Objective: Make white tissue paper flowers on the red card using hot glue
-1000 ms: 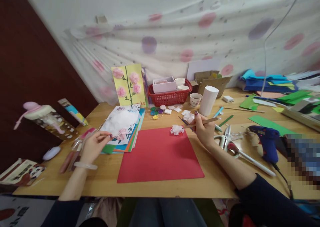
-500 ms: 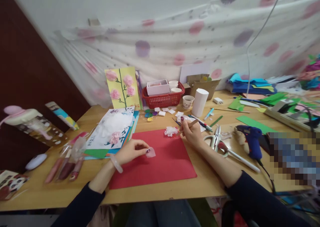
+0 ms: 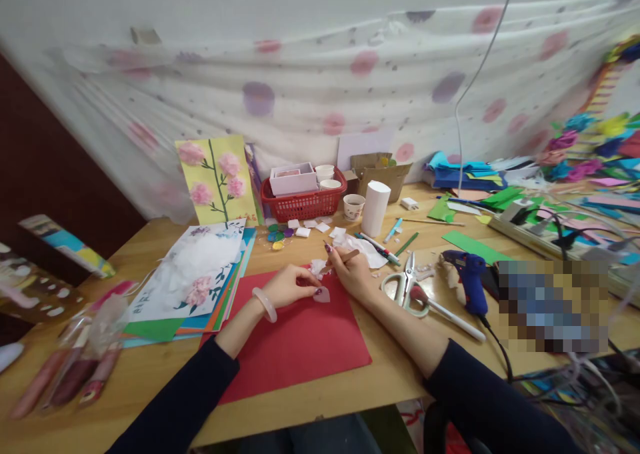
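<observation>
Above red paper (image 3: 295,347), pale petal (image 3: 322,295) apparently pinched in left hand (image 3: 295,287)

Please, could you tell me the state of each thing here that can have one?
Left hand: holding a translucent petal.
Right hand: holding a thin brown stick.
Scissors: lying down, not held.
Glue gun: on its side, cable attached.
Red basket: upright, loaded.
White box: open.
White roll: standing on end.
Red sheet: lying flat.
Yellow card: propped upright.
</observation>
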